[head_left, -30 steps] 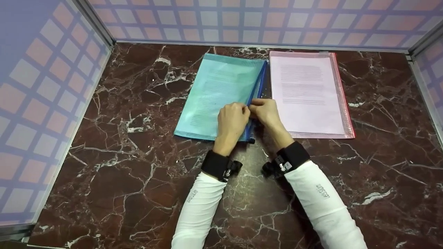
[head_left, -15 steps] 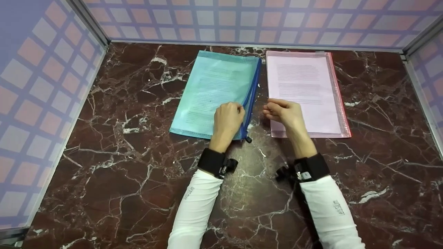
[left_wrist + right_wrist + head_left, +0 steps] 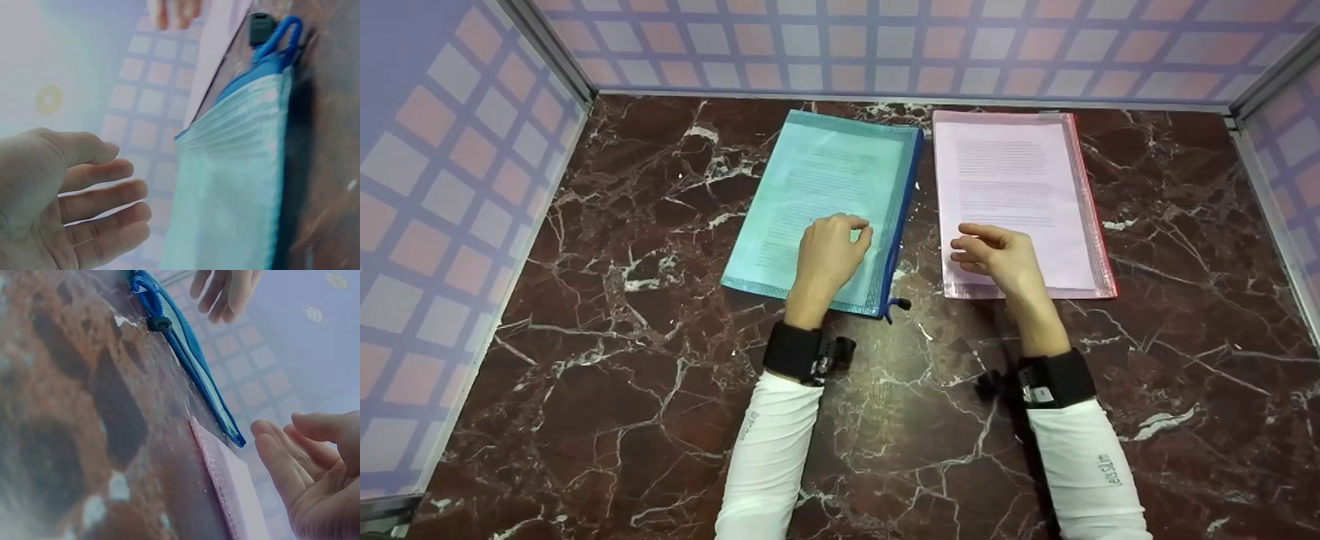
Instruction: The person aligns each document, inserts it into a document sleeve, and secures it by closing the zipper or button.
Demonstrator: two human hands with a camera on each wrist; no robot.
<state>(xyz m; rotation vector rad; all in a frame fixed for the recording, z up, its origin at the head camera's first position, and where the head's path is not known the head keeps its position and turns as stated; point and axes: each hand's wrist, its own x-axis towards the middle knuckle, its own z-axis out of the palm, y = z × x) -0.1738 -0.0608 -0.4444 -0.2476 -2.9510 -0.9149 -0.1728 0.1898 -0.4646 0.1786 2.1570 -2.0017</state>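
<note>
A teal zip document pouch (image 3: 840,165) with a printed sheet inside lies on the table, its blue zip edge (image 3: 906,202) to the right. At the near corner is a blue cord loop with a black toggle (image 3: 901,304); in the right wrist view the two zip edges (image 3: 197,365) stand slightly apart. My left hand (image 3: 832,247) hovers over the pouch, its fingers loosely bent and holding nothing, as the left wrist view confirms. Above a pink pouch (image 3: 1012,180) with a printed sheet, my right hand (image 3: 1001,255) hangs with relaxed fingers and nothing in them.
Both pouches lie side by side on a dark red marbled table (image 3: 645,420), a narrow gap between them. Checkered panels (image 3: 885,52) stand along the back and both sides. Each wrist wears a black band with a small camera.
My right hand has let go of the teal pouch's zip edge and moved right, over the pink pouch. My left hand has come off the edge and shifted left; the edge lies flatter.
</note>
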